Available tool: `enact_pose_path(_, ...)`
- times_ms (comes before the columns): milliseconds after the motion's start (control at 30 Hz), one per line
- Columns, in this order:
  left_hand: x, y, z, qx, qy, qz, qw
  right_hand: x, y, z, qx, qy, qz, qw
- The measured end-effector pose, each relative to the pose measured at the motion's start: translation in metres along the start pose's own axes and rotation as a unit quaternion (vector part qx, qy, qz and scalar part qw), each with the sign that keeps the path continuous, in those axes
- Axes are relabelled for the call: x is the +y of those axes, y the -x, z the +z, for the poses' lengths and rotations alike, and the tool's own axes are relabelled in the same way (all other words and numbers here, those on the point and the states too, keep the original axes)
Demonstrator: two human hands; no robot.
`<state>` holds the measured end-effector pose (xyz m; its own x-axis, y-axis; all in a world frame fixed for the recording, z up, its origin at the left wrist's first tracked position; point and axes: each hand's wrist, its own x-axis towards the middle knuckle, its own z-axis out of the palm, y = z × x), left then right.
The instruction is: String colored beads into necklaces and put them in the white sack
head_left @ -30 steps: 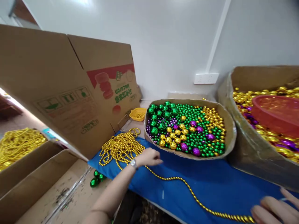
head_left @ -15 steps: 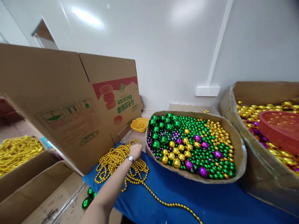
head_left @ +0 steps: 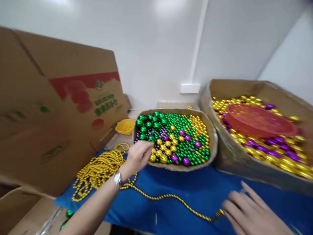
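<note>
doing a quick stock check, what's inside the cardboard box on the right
Gold and purple beads fill the visible part of the box, with a red basin on top; whatever lies under it is hidden.

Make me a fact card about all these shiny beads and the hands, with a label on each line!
Left hand: by the tub's near-left edge, watch on wrist; can't tell if it holds anything
Right hand: fingertips at the gold strand's right end; grip too blurry to tell
Tub: green, gold and purple beads
Left of tub: gold bead pile, yellow basket, cardboard box
Right of tub: big carton with beads and a red basin
Underneath strand: blue cloth
</note>
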<state>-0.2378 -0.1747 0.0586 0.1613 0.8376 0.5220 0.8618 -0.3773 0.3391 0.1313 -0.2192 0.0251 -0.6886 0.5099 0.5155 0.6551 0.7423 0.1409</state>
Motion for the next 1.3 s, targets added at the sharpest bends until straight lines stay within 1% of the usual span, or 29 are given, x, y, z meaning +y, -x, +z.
enact_pose_path(33, 0.026, 0.016, 0.015, -0.02, 0.114, 0.069, 0.991, -0.005, -0.009, -0.012, -0.037, 0.006, 0.001, 0.999)
enact_pose_path(67, 0.049, 0.029, 0.03, -0.071, 0.206, 0.099, 0.971, -0.008, -0.019, -0.023, -0.06, 0.015, -0.001, 0.998)
enact_pose_path(133, 0.089, 0.045, 0.059, -0.147, 0.34, 0.091, 0.924, -0.012, -0.035, -0.041, -0.104, 0.036, -0.005, 0.994)
enact_pose_path(200, 0.115, 0.047, 0.089, -0.234, 0.439, 0.065, 0.865, -0.012, -0.043, -0.055, -0.106, 0.049, -0.002, 0.993)
enact_pose_path(233, 0.122, 0.046, 0.103, -0.287, 0.475, 0.062, 0.829, -0.012, -0.043, -0.06, -0.1, 0.053, 0.0, 0.994)
enact_pose_path(300, 0.125, 0.042, 0.125, -0.4, 0.513, 0.065, 0.757, -0.008, -0.04, -0.069, -0.088, 0.063, 0.009, 0.994)
enact_pose_path(333, 0.122, 0.041, 0.131, -0.447, 0.513, 0.063, 0.73, -0.004, -0.036, -0.071, -0.087, 0.072, 0.016, 0.993)
enact_pose_path(367, 0.116, 0.041, 0.132, -0.481, 0.504, 0.054, 0.715, 0.001, -0.031, -0.073, -0.088, 0.084, 0.025, 0.992)
enact_pose_path(400, 0.109, 0.041, 0.129, -0.501, 0.487, 0.041, 0.714, 0.007, -0.025, -0.073, -0.089, 0.098, 0.037, 0.99)
enact_pose_path(433, 0.101, 0.041, 0.121, -0.507, 0.461, 0.025, 0.728, 0.014, -0.018, -0.071, -0.091, 0.111, 0.053, 0.988)
enact_pose_path(467, 0.092, 0.04, 0.11, -0.499, 0.427, 0.015, 0.754, 0.021, -0.01, -0.068, -0.093, 0.117, 0.07, 0.986)
enact_pose_path(533, 0.074, 0.037, 0.079, -0.458, 0.331, 0.013, 0.825, 0.034, 0.006, -0.057, -0.093, 0.104, 0.108, 0.984)
enact_pose_path(567, 0.066, 0.035, 0.062, -0.425, 0.271, 0.031, 0.863, 0.039, 0.015, -0.05, -0.093, 0.086, 0.128, 0.984)
enact_pose_path(600, 0.059, 0.033, 0.045, -0.399, 0.216, 0.05, 0.89, 0.042, 0.024, -0.042, -0.094, 0.064, 0.146, 0.983)
enact_pose_path(667, 0.049, 0.034, 0.018, -0.362, 0.136, 0.072, 0.919, 0.044, 0.041, -0.024, -0.106, 0.022, 0.175, 0.979)
enact_pose_path(733, 0.045, 0.045, 0.003, -0.339, 0.076, 0.088, 0.934, 0.039, 0.056, -0.005, -0.135, -0.008, 0.193, 0.972)
enact_pose_path(767, 0.045, 0.054, 0.002, -0.334, 0.055, 0.093, 0.936, 0.036, 0.063, 0.003, -0.153, -0.02, 0.2, 0.967)
enact_pose_path(833, 0.046, 0.077, 0.008, -0.34, 0.028, 0.097, 0.935, 0.029, 0.075, 0.016, -0.191, -0.04, 0.208, 0.958)
enact_pose_path(933, 0.046, 0.116, 0.031, -0.362, 0.018, 0.078, 0.929, 0.019, 0.091, 0.024, -0.232, -0.059, 0.211, 0.948)
enact_pose_path(1033, 0.042, 0.146, 0.053, -0.364, 0.033, 0.053, 0.929, 0.013, 0.103, 0.025, -0.259, -0.059, 0.217, 0.939)
enact_pose_path(1167, 0.034, 0.166, 0.068, -0.345, 0.068, 0.023, 0.936, 0.008, 0.111, 0.025, -0.283, -0.053, 0.233, 0.929)
enact_pose_path(1300, 0.031, 0.172, 0.071, -0.342, 0.076, 0.0, 0.937, 0.004, 0.112, 0.027, -0.295, -0.055, 0.241, 0.923)
